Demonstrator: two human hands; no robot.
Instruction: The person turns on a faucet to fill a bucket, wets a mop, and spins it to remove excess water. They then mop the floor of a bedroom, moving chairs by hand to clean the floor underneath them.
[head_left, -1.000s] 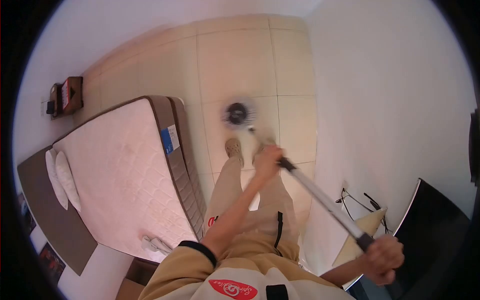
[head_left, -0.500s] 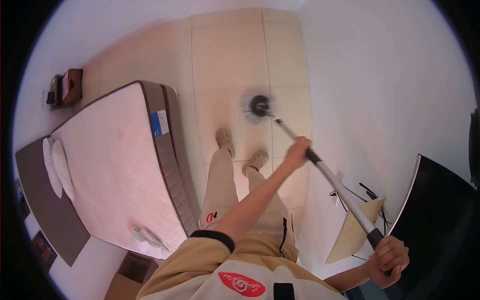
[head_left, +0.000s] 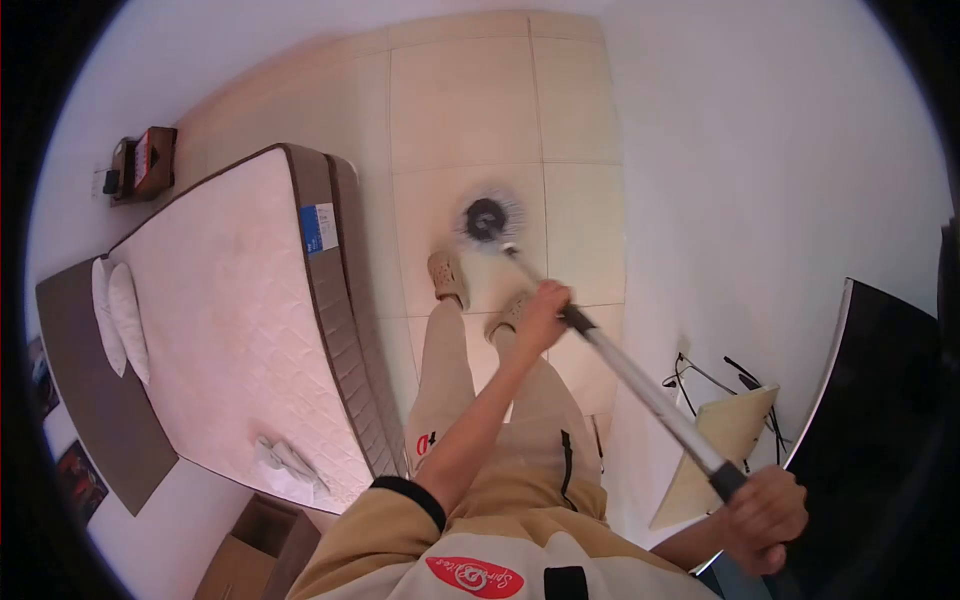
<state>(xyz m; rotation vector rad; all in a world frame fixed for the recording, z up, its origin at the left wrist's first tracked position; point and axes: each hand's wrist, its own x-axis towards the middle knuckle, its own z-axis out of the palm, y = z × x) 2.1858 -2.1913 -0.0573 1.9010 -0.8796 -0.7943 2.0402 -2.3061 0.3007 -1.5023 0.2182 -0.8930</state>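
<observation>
A long-handled spin mop (head_left: 655, 400) slants across the view, its round black plate with a blurred whitish fringe on the tiled floor in front of my feet. My left hand (head_left: 543, 318) is wrapped round the lower part of the pole, just above the mop head's joint and beside a black collar. Near the pole's top end, my right hand (head_left: 765, 515) is closed round the dark grip. My feet wear tan clogs (head_left: 446, 278), the right one partly hidden behind my left hand and forearm.
On the left stands a bed with a bare mattress (head_left: 230, 320), pillows and a small cloth bundle. A cardboard box (head_left: 240, 560) sits at its near side. Right are a wall, a small wooden shelf (head_left: 715, 455) with cables, and a large dark screen (head_left: 880, 400).
The mop head has swept left across the floor, closer to my feet. Both hands moved left with the pole, the left one further, and both kept their grip.
</observation>
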